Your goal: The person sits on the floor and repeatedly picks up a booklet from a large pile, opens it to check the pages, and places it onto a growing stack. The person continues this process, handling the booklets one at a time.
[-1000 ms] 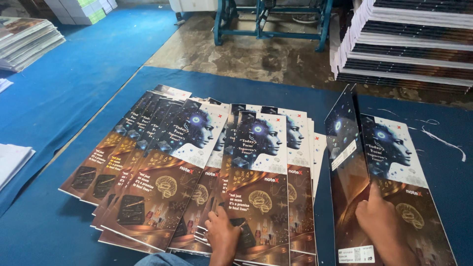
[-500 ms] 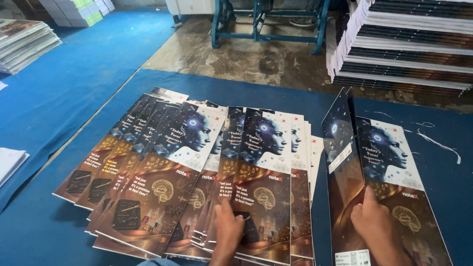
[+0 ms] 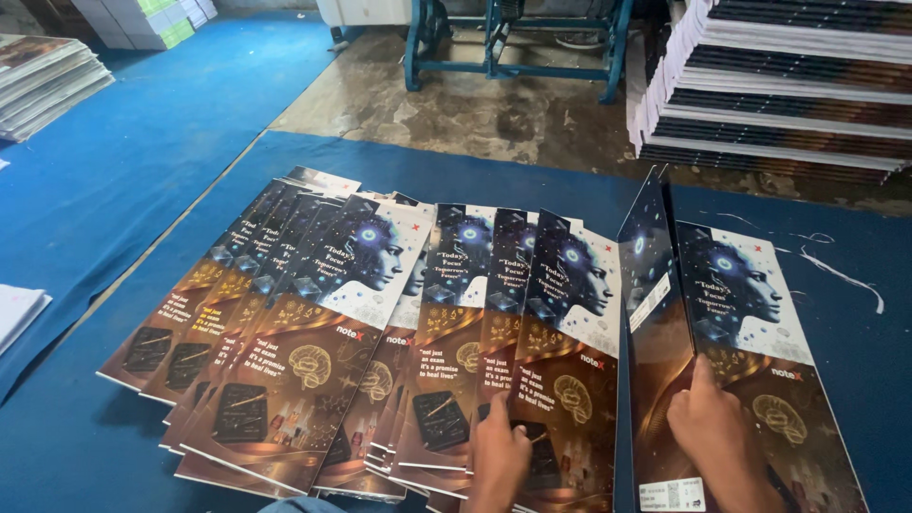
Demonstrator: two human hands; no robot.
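Several glossy printed covers (image 3: 313,323), dark brown and white with a robot-like head picture, lie fanned out and overlapping on a blue cloth (image 3: 123,218). My left hand (image 3: 498,458) rests flat on the lower part of the rightmost fanned cover (image 3: 562,332). My right hand (image 3: 714,432) presses on a separate folded cover (image 3: 731,351) at the right, index finger stretched along its crease. That cover's left flap (image 3: 651,285) stands partly raised.
Tall stacks of flat printed sheets (image 3: 788,85) sit at the back right on a bare concrete floor (image 3: 475,104). A blue metal frame (image 3: 513,38) stands behind. More paper stacks (image 3: 43,81) lie far left, with white sheets (image 3: 14,313) at the left edge.
The view has tilted and shifted slightly. My left hand has slid a little to the right onto the rightmost fanned cover. My right hand stays on the folded cover.
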